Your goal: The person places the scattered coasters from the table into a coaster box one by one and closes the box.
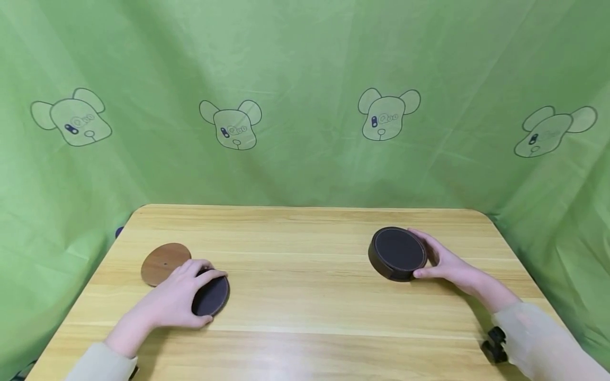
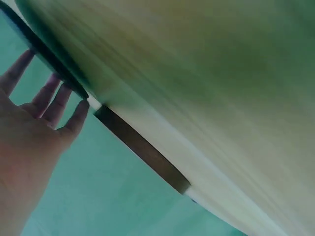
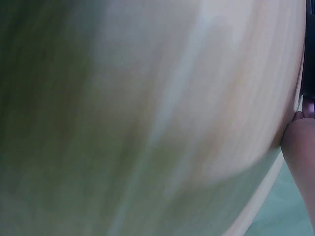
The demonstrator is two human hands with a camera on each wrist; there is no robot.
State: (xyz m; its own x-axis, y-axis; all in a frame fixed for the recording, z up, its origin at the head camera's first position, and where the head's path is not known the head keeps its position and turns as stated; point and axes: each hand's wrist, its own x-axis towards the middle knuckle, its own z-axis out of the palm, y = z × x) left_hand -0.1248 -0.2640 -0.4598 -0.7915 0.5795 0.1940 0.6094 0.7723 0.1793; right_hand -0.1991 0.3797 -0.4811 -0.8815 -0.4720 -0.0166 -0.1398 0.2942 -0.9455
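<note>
At the left of the table in the head view, my left hand [image 1: 172,299] grips a thin, dark round coaster [image 1: 212,296] across its edges, thumb on the near side. The left wrist view shows the fingertips along the rim of this coaster [image 2: 47,56]. Just beyond it lies a brown wooden disc [image 1: 163,263] with a small dot in its centre, partly behind the hand. Over on the right, my right hand [image 1: 445,266] holds a thick, dark round coaster holder [image 1: 399,250] by its right side. Only a sliver of this holder [image 3: 309,54] shows in the right wrist view.
The light wooden table [image 1: 295,296] has rounded far corners. Green curtains [image 1: 305,63] printed with bear faces hang behind it and at both sides. A wide stretch of tabletop lies between the two hands.
</note>
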